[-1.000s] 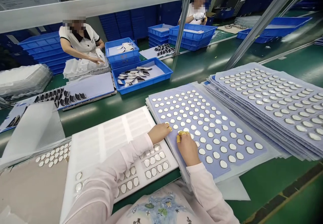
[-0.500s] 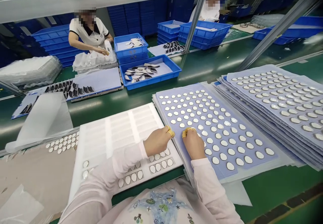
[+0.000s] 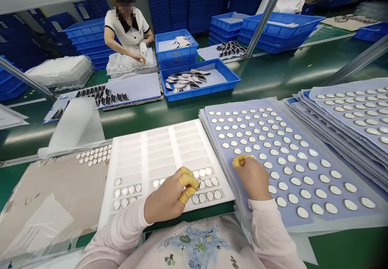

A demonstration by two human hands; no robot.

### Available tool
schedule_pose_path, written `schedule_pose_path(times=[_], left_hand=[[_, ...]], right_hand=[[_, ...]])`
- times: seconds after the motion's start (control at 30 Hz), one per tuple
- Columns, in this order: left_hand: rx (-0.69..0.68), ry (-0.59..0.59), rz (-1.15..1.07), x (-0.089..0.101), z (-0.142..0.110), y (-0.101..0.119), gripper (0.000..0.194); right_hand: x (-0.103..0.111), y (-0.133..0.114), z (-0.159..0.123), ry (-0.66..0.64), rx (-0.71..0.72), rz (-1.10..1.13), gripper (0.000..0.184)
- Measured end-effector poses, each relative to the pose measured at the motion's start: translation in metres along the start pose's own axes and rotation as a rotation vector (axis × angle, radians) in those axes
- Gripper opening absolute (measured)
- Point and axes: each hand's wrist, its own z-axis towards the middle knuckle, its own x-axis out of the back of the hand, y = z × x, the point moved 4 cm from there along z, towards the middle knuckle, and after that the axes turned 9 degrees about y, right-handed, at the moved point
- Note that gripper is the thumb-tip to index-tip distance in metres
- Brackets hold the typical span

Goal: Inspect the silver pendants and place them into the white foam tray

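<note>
left hand (image 3: pixel 169 194) pinched together over white foam disc tray (image 3: pixel 157 152), right hand (image 3: pixel 251 176) curled on blue disc sheet (image 3: pixel 291 212).

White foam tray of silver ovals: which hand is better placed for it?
Probably the left hand: its yellow-capped fingers are over the white foam tray; the right hand is on the pale blue sheet.

This is a factory production line: a long green worktop (image 3: pixel 281 79) runs through the frame, stacked blue plastic crates (image 3: pixel 178 10) fill the upper middle, a co-worker (image 3: pixel 127 30) sits at upper left, and blue sheets of small metal ovals (image 3: pixel 291 168) lie in rows.
</note>
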Motion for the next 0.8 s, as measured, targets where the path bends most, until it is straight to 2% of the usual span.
schedule_pose_path(times=[0.07, 0.13, 0.2, 0.27, 0.33, 0.47, 0.63, 0.8], left_hand=[[-0.004, 0.033, -0.045, -0.002, -0.003, 0.004, 0.016], [0.02, 0.059, -0.093, -0.006, -0.005, 0.007, 0.014], [0.054, 0.083, -0.141, -0.009, -0.006, 0.009, 0.011], [0.072, 0.108, -0.18, -0.012, -0.007, 0.011, 0.009], [0.073, 0.123, -0.205, -0.014, -0.008, 0.012, 0.008], [0.076, 0.138, -0.228, -0.017, -0.011, 0.011, 0.008], [0.083, 0.131, -0.224, -0.019, -0.018, 0.011, 0.005], [0.079, 0.095, -0.133, -0.021, -0.024, 0.011, 0.011]], right_hand=[[0.011, -0.013, -0.019, 0.074, 0.112, 0.242, 0.015], [0.028, -0.032, -0.045, 0.15, 0.328, 0.66, 0.008], [0.047, -0.051, -0.073, 0.159, 0.566, 1.03, 0.012], [0.062, -0.064, -0.094, 0.179, 0.706, 1.238, 0.017], [0.07, -0.075, -0.106, 0.209, 0.769, 1.314, 0.023], [0.072, -0.085, -0.113, 0.223, 0.829, 1.288, 0.026], [0.073, -0.086, -0.112, 0.191, 0.867, 1.302, 0.026], [0.077, -0.085, -0.112, 0.193, 0.86, 1.323, 0.026]])
